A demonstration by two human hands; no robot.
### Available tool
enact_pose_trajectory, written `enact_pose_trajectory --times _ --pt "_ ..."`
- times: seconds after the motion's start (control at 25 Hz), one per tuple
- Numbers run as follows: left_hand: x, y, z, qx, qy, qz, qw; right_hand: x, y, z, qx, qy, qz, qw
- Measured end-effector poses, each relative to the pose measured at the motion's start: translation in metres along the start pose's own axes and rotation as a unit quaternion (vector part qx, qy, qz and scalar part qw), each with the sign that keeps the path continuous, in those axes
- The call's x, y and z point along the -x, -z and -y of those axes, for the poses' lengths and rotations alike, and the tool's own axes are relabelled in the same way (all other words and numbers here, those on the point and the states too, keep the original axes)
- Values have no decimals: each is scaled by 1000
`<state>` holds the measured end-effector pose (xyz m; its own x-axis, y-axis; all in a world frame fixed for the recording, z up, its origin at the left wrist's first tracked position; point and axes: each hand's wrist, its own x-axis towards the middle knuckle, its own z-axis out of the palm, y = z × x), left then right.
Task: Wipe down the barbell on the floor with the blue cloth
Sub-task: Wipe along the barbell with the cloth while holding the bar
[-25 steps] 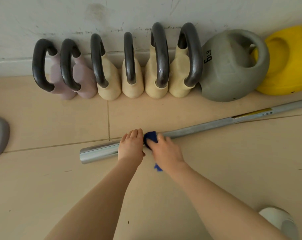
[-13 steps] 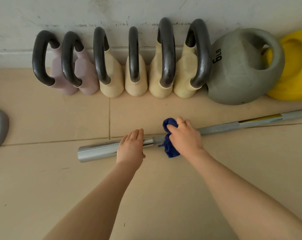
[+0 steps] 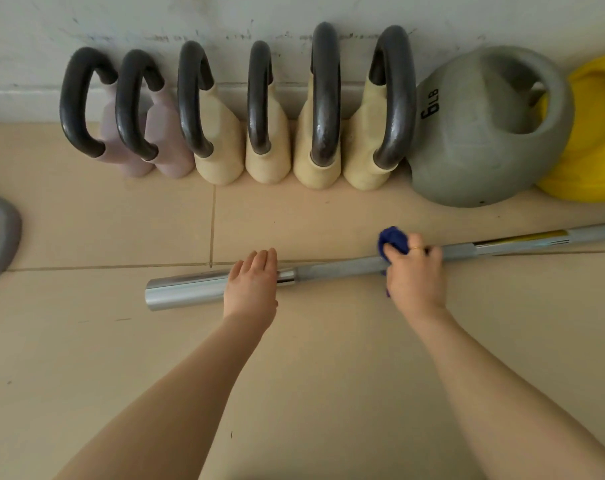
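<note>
Barbell (image 3: 335, 271) lying on tiled floor (image 3: 328, 358), parallel to kettlebell row (image 3: 259, 133) along wall. Left hand (image 3: 250, 285) resting flat on sleeve, grip released, fingers straight, likely pinning bar against rolling. Right hand (image 3: 415, 271) clenching blue cloth (image 3: 392, 240) around shaft, wiping mid-section; judging far end still undone.

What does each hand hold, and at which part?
Right hand grips bunched blue cloth around grey steel barbell shaft; left hand rests flat on its sleeve.
</note>
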<state>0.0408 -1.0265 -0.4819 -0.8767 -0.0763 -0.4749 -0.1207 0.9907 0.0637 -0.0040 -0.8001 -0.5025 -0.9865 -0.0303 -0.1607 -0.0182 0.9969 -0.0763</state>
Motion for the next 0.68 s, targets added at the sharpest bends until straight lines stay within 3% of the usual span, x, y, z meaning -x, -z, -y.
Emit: enact_pose_trajectory --times 0.04,0.08,0.2,0.24,0.36,0.4,0.6,0.68 --pt "1 0 -4 -18 5 -1 1000 0 0 0 -3 -27 2 1000" --pt "1 0 -9 -29 4 -4 1000 3 0 4 15 3 12 1000" --pt "2 -2 -33 -18 -52 -13 998 2 4 -14 91 170 17 981" --pt "1 -4 -39 -17 -68 -16 997 -6 11 -31 87 145 33 985" --pt "-5 -11 -45 -24 -58 -5 998 -21 20 -83 58 -90 29 994" --pt "-5 -13 -45 -28 -52 0 998 -18 21 -80 59 -110 30 992" --pt "-1 -10 -47 -55 -73 17 996 19 16 -46 15 45 99 994" --pt "-3 -4 -42 -65 -84 41 993 14 24 -82 10 3 104 995"
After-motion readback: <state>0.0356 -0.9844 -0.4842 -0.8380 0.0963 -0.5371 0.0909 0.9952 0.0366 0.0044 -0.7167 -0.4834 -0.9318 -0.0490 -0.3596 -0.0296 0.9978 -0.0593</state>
